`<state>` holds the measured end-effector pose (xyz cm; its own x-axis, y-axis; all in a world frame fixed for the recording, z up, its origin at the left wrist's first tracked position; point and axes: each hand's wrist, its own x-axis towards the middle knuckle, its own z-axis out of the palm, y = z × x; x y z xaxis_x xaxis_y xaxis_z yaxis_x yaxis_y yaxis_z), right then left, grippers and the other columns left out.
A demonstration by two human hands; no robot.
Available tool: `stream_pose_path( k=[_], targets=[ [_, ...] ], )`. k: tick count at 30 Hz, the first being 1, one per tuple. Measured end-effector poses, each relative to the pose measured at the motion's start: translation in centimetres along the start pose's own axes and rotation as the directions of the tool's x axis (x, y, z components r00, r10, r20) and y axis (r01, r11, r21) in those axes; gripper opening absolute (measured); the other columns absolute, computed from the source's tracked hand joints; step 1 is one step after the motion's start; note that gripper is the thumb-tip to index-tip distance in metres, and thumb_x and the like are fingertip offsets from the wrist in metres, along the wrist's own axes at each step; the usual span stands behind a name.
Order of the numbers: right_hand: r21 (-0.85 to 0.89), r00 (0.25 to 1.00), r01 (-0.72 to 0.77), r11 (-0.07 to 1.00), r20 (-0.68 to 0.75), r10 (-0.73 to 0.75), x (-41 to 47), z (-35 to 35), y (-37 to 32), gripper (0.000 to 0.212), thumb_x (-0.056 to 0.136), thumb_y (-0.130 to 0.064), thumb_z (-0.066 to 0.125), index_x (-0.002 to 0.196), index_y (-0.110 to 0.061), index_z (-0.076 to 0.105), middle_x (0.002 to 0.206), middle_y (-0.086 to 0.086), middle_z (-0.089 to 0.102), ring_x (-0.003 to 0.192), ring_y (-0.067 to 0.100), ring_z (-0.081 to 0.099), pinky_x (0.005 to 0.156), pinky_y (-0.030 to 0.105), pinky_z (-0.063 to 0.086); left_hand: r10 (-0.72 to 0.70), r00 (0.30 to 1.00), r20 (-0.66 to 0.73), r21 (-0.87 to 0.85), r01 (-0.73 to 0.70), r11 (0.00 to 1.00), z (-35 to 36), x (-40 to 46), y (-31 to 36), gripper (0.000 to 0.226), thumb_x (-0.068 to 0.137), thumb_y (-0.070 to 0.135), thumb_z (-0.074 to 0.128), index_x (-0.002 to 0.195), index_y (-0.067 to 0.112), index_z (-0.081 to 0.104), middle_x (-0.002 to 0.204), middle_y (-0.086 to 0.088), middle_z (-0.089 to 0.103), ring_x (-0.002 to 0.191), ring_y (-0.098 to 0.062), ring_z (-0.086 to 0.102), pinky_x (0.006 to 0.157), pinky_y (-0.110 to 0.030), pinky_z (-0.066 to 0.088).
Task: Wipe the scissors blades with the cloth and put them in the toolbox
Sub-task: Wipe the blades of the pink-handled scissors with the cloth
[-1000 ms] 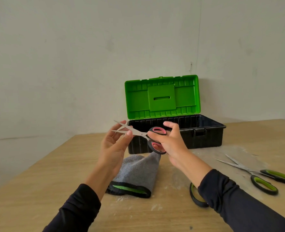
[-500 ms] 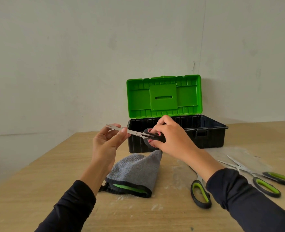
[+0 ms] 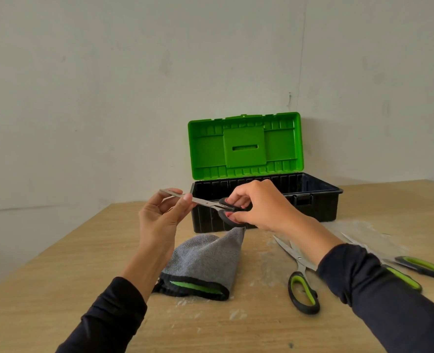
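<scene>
Both hands are raised before the open toolbox (image 3: 312, 200): the left hand (image 3: 159, 220) pinches the scissors (image 3: 205, 202) blades, the right hand (image 3: 259, 207) grips the handles; the cloth (image 3: 205, 261) lies on the table (image 3: 58, 276) below

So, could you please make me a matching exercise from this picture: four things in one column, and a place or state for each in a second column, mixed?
Things
1. red-handled scissors
2. grey cloth
3. toolbox
4. green-handled scissors

Places or states
A. lying on the table, right of the cloth
B. lid standing open
C. held in the air by both hands
D. lying on the table below the hands

Pairs: 1-C, 2-D, 3-B, 4-A
</scene>
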<state>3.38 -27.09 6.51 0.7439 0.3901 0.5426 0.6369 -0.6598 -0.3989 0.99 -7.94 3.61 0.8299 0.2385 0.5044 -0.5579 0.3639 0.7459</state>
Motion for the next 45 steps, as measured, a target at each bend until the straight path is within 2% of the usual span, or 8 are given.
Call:
stream_pose_path(
  k=[5, 9, 13, 19, 26, 35, 40, 45],
  targets=[
    [-0.077, 0.996, -0.043, 0.996, -0.084, 0.037, 0.7, -1.8, 1.0, 0.034, 0.074, -0.022, 0.078, 0.106, -0.014, 0.072, 0.095, 0.0, 0.074, 0.079, 0.007, 0.064, 0.075, 0.017, 0.052, -0.08, 0.996, 0.038, 0.2, 0.071, 0.977, 0.7, -0.2, -1.3, 0.033, 0.075, 0.012, 0.069, 0.107, 0.008, 0.061, 0.094, -0.006, 0.071, 0.087, -0.017, 0.07, 0.076, -0.022, 0.055],
    [-0.085, 0.978, -0.118, 0.989, -0.181, 0.101, 2.3, -3.7, 3.4, 0.033, 0.075, -0.02, 0.078, 0.105, -0.009, 0.072, 0.09, 0.004, 0.074, 0.06, -0.001, 0.054, 0.052, 0.005, 0.04, -0.108, 0.959, 0.264, 0.842, -0.174, 0.511, 1.9, -0.7, -4.3, 0.026, 0.085, 0.028, 0.064, 0.11, 0.022, 0.06, 0.103, 0.011, 0.062, 0.098, -0.005, 0.059, 0.077, -0.011, 0.045],
    [-0.068, 0.971, -0.2, 0.977, -0.146, 0.189, 4.9, -4.2, 6.7, 0.03, 0.074, -0.017, 0.078, 0.102, -0.007, 0.073, 0.1, 0.008, 0.074, 0.076, 0.009, 0.06, 0.067, 0.015, 0.047, -0.229, 0.808, 0.543, 0.838, -0.506, 0.203, 2.8, -0.3, -5.2, 0.026, 0.09, 0.043, 0.049, 0.114, 0.032, 0.056, 0.113, 0.017, 0.056, 0.104, 0.002, 0.05, 0.089, -0.016, 0.042],
    [-0.131, 0.946, -0.318, 0.939, 0.031, 0.324, 8.8, -3.4, 11.7, 0.03, 0.072, -0.014, 0.08, 0.101, -0.008, 0.074, 0.102, 0.008, 0.073, 0.083, 0.012, 0.06, 0.071, 0.019, 0.044, -0.339, 0.726, 0.598, 0.801, -0.533, 0.271, 3.2, -0.3, -7.4, 0.034, 0.094, 0.039, 0.044, 0.126, 0.031, 0.051, 0.123, 0.019, 0.054, 0.111, 0.006, 0.047, 0.096, -0.013, 0.037],
    [-0.381, 0.861, -0.332, 0.863, 0.251, 0.442, 12.8, -1.7, 15.9, 0.031, 0.068, -0.02, 0.083, 0.096, -0.011, 0.076, 0.107, 0.007, 0.071, 0.104, 0.025, 0.063, 0.092, 0.036, 0.05, -0.333, 0.783, 0.525, 0.845, -0.433, 0.313, 2.6, -0.1, -8.0, 0.034, 0.092, 0.04, 0.047, 0.126, 0.035, 0.054, 0.12, 0.026, 0.057, 0.111, 0.009, 0.049, 0.097, -0.013, 0.039],
    [-0.445, 0.759, -0.23, 0.865, 0.475, 0.446, 13.4, 0.6, 17.7, 0.026, 0.084, 0.006, 0.057, 0.096, -0.008, 0.075, 0.076, -0.006, 0.067, 0.067, 0.013, 0.06, 0.068, 0.027, 0.053, -0.369, 0.795, 0.481, 0.871, -0.384, 0.307, 2.3, 0.1, -8.1, 0.045, 0.083, 0.052, 0.04, 0.122, 0.037, 0.057, 0.115, 0.028, 0.061, 0.108, 0.011, 0.052, 0.089, -0.003, 0.035],
    [-0.432, 0.79, -0.195, 0.88, 0.463, 0.402, 13.4, 1.3, 18.4, 0.029, 0.083, 0.007, 0.056, 0.098, -0.01, 0.074, 0.104, 0.007, 0.071, 0.082, 0.018, 0.058, 0.082, 0.032, 0.053, -0.367, 0.798, 0.478, 0.872, -0.378, 0.312, 2.3, 0.1, -8.1, 0.049, 0.081, 0.056, 0.036, 0.122, 0.038, 0.057, 0.114, 0.029, 0.061, 0.108, 0.012, 0.052, 0.091, -0.006, 0.038],
    [-0.402, 0.793, -0.214, 0.891, 0.461, 0.398, 13.4, 1.2, 18.4, 0.027, 0.082, 0.006, 0.057, 0.091, -0.013, 0.075, 0.097, 0.006, 0.066, 0.073, 0.017, 0.056, 0.083, 0.036, 0.054, -0.354, 0.803, 0.48, 0.867, -0.374, 0.328, 2.4, 0.0, -8.0, 0.045, 0.082, 0.051, 0.042, 0.122, 0.036, 0.058, 0.115, 0.027, 0.062, 0.108, 0.01, 0.053, 0.092, -0.008, 0.04]
  ],
)
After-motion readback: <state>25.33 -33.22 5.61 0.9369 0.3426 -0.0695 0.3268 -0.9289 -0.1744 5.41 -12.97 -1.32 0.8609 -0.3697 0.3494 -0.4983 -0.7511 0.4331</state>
